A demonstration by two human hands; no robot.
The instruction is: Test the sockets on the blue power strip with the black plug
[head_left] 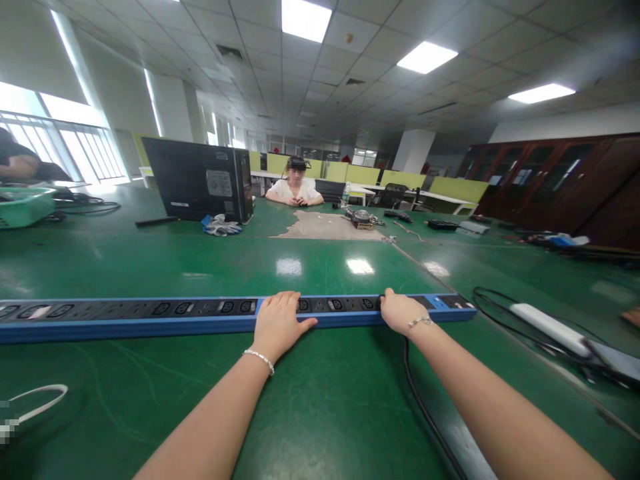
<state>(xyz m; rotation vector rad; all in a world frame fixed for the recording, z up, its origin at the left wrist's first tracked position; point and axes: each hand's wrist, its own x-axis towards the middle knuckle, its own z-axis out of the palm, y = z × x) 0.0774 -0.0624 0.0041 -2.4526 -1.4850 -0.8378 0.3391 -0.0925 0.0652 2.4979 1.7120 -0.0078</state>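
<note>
A long blue power strip (200, 325) with a row of black sockets lies across the green table. My left hand (279, 323) grips it near its middle, fingers over the top and thumb stretched along the near edge. Toward the strip's right end, my right hand (403, 312) is closed around the plug of a black power cable (425, 403). Most of that plug is hidden by the fingers, at a socket beside the strip's right section. From under this hand the cable runs down toward the table's near edge.
A black computer case (195, 180) stands at the back left, with gloves (221, 225) beside it. Across the table sits a person (296, 190). On the right lie a white power strip (550, 329) and black cables. A green basket (25, 208) is far left.
</note>
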